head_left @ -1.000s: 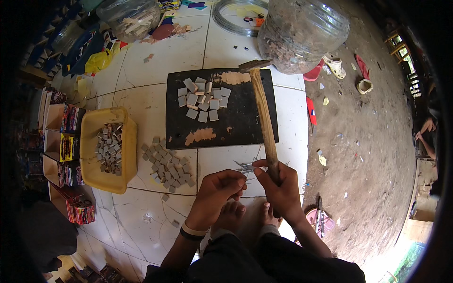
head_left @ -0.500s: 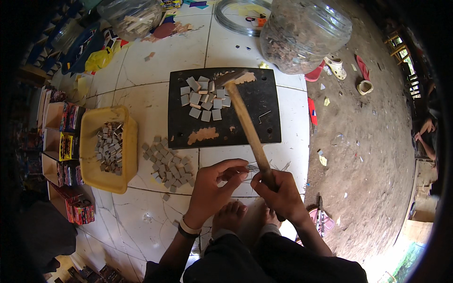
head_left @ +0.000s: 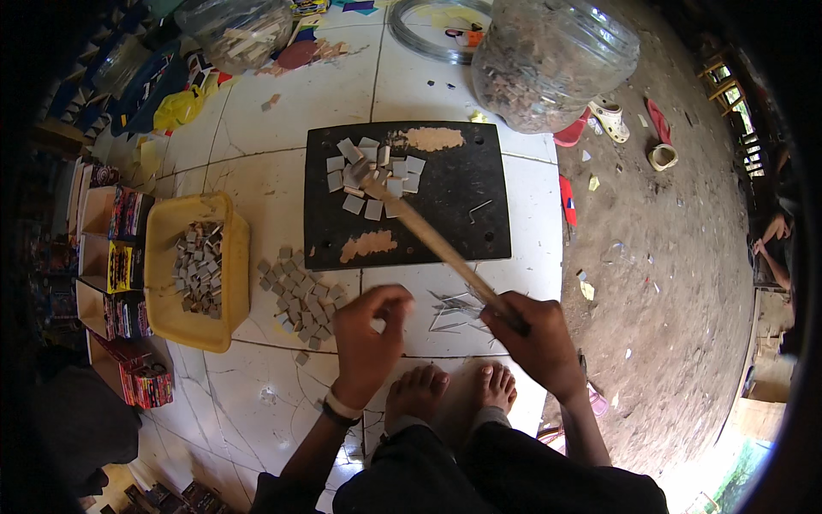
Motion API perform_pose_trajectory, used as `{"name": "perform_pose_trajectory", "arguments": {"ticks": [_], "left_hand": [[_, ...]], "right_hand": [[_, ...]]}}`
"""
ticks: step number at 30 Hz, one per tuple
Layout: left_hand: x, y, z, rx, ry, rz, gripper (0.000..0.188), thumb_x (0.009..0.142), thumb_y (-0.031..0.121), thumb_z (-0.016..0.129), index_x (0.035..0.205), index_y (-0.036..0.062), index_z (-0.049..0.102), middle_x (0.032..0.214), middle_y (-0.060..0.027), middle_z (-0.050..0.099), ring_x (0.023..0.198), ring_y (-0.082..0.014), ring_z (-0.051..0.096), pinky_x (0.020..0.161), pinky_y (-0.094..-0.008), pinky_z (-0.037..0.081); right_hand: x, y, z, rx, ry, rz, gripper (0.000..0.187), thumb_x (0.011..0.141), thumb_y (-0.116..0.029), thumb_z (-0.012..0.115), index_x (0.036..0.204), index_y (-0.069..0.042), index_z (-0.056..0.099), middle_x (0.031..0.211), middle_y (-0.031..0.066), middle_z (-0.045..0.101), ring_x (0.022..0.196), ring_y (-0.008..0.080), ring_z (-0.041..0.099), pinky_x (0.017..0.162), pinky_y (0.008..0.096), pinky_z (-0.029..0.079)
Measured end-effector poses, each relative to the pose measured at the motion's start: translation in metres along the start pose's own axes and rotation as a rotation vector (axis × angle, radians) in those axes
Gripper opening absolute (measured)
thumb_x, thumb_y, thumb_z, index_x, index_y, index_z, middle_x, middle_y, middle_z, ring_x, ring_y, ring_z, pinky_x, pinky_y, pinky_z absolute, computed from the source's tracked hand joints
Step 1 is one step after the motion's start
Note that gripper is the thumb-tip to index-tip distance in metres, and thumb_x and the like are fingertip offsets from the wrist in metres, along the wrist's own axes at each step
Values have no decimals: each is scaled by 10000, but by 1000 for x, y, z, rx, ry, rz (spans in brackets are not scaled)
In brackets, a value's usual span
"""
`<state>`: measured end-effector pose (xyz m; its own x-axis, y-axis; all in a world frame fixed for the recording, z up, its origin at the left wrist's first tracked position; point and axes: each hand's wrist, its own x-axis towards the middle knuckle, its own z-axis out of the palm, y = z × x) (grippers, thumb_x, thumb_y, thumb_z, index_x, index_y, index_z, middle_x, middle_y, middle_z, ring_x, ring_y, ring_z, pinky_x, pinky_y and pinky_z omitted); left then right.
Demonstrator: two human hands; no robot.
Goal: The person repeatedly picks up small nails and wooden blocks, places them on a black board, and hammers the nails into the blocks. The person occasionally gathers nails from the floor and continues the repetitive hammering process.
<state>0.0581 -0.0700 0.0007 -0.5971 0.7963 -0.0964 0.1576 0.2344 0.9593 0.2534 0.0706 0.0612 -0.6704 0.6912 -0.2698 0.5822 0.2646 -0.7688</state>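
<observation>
My right hand (head_left: 535,343) is wrapped round the lower end of a wooden-handled hammer (head_left: 441,248). Its head hangs over or rests on a cluster of small grey square tiles (head_left: 353,205); I cannot tell which. These tiles lie on a black rectangular board (head_left: 458,180) with worn tan patches. My left hand (head_left: 368,338), slightly blurred, is above the white tiled floor with its fingers curled toward the thumb. Anything in that pinch is too small to make out. Several thin metal wire pieces (head_left: 454,310) lie scattered between my hands, just below the board.
Beside my left hand is a loose pile of grey tiles (head_left: 300,295), then a yellow tub (head_left: 238,274) holding more. A bent metal key (head_left: 481,212) lies on the board. Beyond stand a large clear plastic container (head_left: 552,68) and a wire coil (head_left: 419,53). Bare ground lies right.
The hammer has swung left and down, its head now over the tile cluster. My left hand has drawn back left from the wire pieces; my right hand has shifted slightly right.
</observation>
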Motion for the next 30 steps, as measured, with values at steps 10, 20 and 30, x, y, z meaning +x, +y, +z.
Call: {"name": "perform_pose_trajectory", "arguments": {"ticks": [10, 20, 30], "left_hand": [[17, -37, 45, 126, 441, 244, 125, 950, -34, 768, 1074, -19, 763, 951, -124, 792, 800, -182, 767, 714, -304, 617], [16, -40, 39, 192, 418, 302, 150, 948, -34, 773, 1096, -10, 770, 994, -143, 806, 851, -226, 803, 774, -313, 635], [13, -42, 39, 169, 381, 295, 148, 945, -25, 781, 1092, -13, 776, 1009, -139, 812, 895, -235, 816, 799, -320, 643]], "right_hand": [[-65, 30, 10, -82, 151, -174, 675, 1008, 7, 639, 1646, -50, 426, 858, 229, 731, 709, 353, 749, 638, 442, 576], [-95, 40, -1, -127, 52, -64, 685, 936, 54, 699, 1593, -53, 535, 783, 227, 702, 646, 357, 713, 601, 447, 540], [-84, 33, 5, -132, 37, -99, 685, 956, 51, 670, 1611, -74, 512, 754, 197, 678, 612, 356, 683, 584, 446, 532]]}}
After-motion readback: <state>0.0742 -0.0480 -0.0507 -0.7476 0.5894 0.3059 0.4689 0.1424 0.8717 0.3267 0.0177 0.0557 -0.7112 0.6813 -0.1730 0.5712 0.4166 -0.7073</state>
